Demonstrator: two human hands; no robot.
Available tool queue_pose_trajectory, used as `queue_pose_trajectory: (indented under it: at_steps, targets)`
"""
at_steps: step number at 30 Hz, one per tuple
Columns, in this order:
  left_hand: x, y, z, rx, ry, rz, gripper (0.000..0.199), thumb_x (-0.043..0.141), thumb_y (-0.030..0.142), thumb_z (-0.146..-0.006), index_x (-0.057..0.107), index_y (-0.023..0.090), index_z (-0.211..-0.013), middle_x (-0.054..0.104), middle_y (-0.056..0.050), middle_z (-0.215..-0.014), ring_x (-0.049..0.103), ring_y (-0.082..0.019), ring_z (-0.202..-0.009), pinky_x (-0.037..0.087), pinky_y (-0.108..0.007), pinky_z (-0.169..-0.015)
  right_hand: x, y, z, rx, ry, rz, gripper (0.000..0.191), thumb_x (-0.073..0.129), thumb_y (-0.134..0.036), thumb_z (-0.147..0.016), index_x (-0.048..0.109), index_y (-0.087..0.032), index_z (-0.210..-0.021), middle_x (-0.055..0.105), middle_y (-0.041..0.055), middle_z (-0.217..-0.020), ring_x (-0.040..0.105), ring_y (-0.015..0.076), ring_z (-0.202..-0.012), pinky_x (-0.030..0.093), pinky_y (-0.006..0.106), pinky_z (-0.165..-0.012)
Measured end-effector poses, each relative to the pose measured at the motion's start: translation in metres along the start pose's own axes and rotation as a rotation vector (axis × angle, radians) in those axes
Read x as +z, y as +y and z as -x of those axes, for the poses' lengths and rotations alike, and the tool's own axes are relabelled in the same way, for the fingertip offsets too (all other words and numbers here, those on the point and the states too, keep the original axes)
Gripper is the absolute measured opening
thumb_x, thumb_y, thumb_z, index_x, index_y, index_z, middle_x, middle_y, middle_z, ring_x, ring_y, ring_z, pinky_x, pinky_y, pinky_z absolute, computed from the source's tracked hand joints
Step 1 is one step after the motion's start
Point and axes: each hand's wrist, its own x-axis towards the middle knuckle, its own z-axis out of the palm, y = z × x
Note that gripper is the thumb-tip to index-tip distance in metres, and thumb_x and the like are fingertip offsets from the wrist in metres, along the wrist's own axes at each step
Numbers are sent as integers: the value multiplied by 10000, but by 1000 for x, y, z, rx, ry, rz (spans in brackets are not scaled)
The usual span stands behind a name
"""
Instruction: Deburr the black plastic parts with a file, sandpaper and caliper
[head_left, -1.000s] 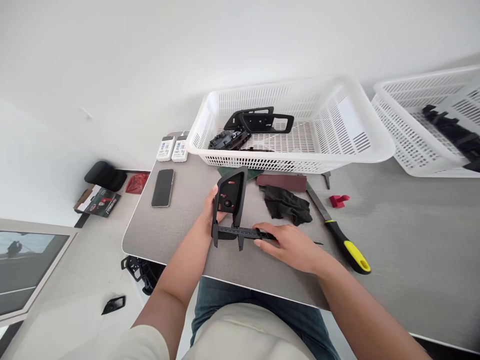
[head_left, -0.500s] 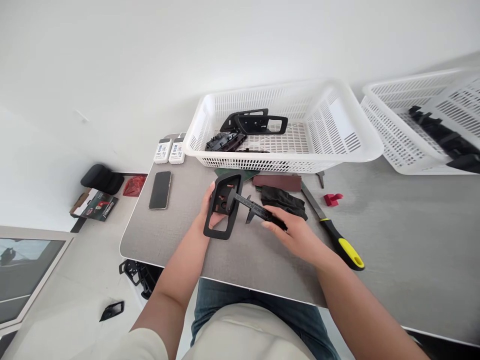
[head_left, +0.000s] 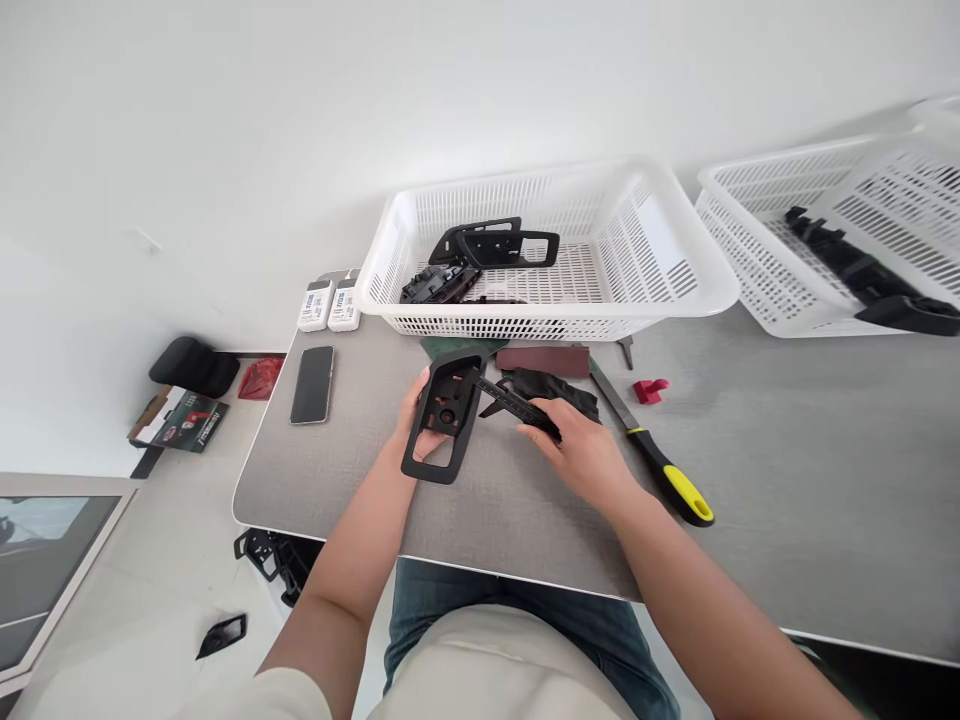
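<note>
My left hand [head_left: 414,420] grips a black plastic bezel [head_left: 448,416] from its left side and from behind, holding it tilted above the grey table. The bezel has a recessed upper part with a round hole and an open window at its lower end. In my right hand [head_left: 577,445] is a dark vernier caliper [head_left: 516,402], my fingers wrapped round its near end. The caliper's far tip reaches the upper right side of the bezel; whether it touches there I cannot tell.
Behind the bezel stands a white basket [head_left: 551,322] with black plastic parts; another basket [head_left: 787,305] is at right. A black glove [head_left: 551,388], brown sandpaper strip [head_left: 544,361], file with yellow-black handle [head_left: 671,478], red piece [head_left: 649,391] and phone [head_left: 312,385] lie on the table [head_left: 810,480].
The caliper has turned and its tip has shifted from across the bezel's recess to its upper right edge. The bezel has tilted slightly. The whole view has shifted a little.
</note>
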Motion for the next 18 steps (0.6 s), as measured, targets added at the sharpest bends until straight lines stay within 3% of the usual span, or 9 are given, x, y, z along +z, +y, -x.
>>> queue_pose_trajectory:
  at_steps: [2,6,12,18]
  targets:
    - [0,0,-1,-22,11,0,417,466,466,-878,679,125,-988,719,-78,-905,666,-216,-795,526,-311,-674,0,0,0,-34,12,-47,404,319,-424,-949,582,-180,-1134,663,123,-981,654,263,-891,513,359,-715]
    - [-2,0,-2,-24,-14,-7,432,477,493,-865,677,126,-973,718,-86,-901,672,-215,-782,529,-304,-643,-3,-2,1,-1,-48,-56,447,333,-409,-944,450,-197,-1319,643,116,-1030,648,268,-918,523,371,-707]
    - [-3,0,-4,-9,7,-28,397,508,470,-854,684,147,-1003,720,-93,-943,680,-230,-850,538,-341,-737,-3,-2,1,-50,-134,-81,534,358,-377,-927,351,-179,-1423,658,137,-1085,657,280,-941,517,382,-756]
    - [-1,0,-6,-28,16,27,350,505,407,-872,685,143,-1016,725,-90,-953,674,-236,-919,514,-378,-870,-6,-2,1,10,-189,13,544,345,-436,-931,430,-151,-1387,723,93,-799,682,273,-695,492,340,-616]
